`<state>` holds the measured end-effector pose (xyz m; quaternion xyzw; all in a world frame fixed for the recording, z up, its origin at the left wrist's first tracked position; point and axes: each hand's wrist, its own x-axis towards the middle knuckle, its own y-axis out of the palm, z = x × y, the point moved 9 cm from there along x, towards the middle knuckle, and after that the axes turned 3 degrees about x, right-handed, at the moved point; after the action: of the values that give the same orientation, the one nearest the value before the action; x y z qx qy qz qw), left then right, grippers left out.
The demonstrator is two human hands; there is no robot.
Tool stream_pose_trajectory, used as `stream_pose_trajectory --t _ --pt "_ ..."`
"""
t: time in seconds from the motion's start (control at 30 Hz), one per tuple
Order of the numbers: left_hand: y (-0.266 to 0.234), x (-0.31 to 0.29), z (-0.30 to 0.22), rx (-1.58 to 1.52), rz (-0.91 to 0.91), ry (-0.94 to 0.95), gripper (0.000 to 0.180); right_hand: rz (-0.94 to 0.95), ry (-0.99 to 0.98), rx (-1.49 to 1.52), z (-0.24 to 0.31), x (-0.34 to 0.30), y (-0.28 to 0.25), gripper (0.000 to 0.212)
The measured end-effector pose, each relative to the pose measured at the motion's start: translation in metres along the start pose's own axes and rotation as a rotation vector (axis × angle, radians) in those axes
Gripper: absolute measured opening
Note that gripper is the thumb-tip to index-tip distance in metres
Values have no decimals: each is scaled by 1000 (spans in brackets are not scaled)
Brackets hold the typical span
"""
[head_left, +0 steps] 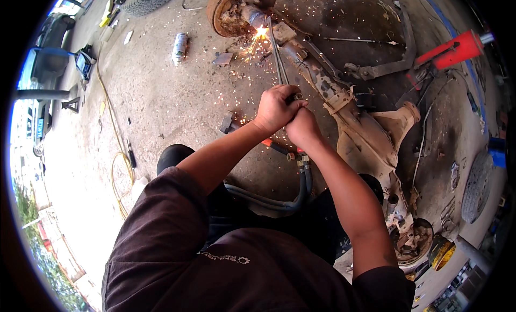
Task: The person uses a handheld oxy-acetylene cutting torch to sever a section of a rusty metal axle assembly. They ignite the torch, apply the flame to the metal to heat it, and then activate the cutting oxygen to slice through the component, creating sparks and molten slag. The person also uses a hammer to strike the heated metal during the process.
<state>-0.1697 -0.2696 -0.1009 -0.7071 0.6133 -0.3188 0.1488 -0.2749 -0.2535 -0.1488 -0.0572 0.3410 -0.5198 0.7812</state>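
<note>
Both my hands are closed around a cutting torch (276, 51), one close to the other. My left hand (275, 108) wraps the torch body, and my right hand (304, 130) grips just beside it; the handle is mostly hidden. The torch's thin metal tubes reach away from me to a bright glowing spot, where sparks (262, 32) spray over the floor. That spot lies on a rusty axle (371, 134), next to its brake drum (219, 16) at the far end. Grey-blue hoses (308, 177) hang from brass fittings (299, 158) between my knees.
A hammer (228, 123) lies left of my hands, with a spray can (180, 48) farther off. At right are a red jack (450, 51) and a curved metal arm (406, 48). A yellow hose (113, 113) runs along the left floor. Tyres (477, 185) rest at the edges.
</note>
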Motion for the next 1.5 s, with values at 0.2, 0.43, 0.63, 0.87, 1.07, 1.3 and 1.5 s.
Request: stream_pose_trajectory --t 0.2,0.43,0.63,0.87,1.07,1.3,1.5 --pt "-2 5 -3 26 -18 40 36 -3 -38 -45 -3 8 1 32" --pt "2 22 -21 133 224 156 24 57 -153 102 0 11 6 20" --pt "-25 41 -64 112 675 284 18 272 -119 289 31 -26 2 28" --pt "-19 26 -63 297 508 172 38 205 -36 416 22 -13 -1 11" --pt "-45 8 -77 145 281 160 32 82 33 735 12 -1 -31 18" --pt "-2 -77 -46 -181 735 -278 43 -170 76 967 -11 11 -82 20" --pt "26 -132 -43 -372 1042 -331 48 -215 -37 985 -6 4 -105 22"
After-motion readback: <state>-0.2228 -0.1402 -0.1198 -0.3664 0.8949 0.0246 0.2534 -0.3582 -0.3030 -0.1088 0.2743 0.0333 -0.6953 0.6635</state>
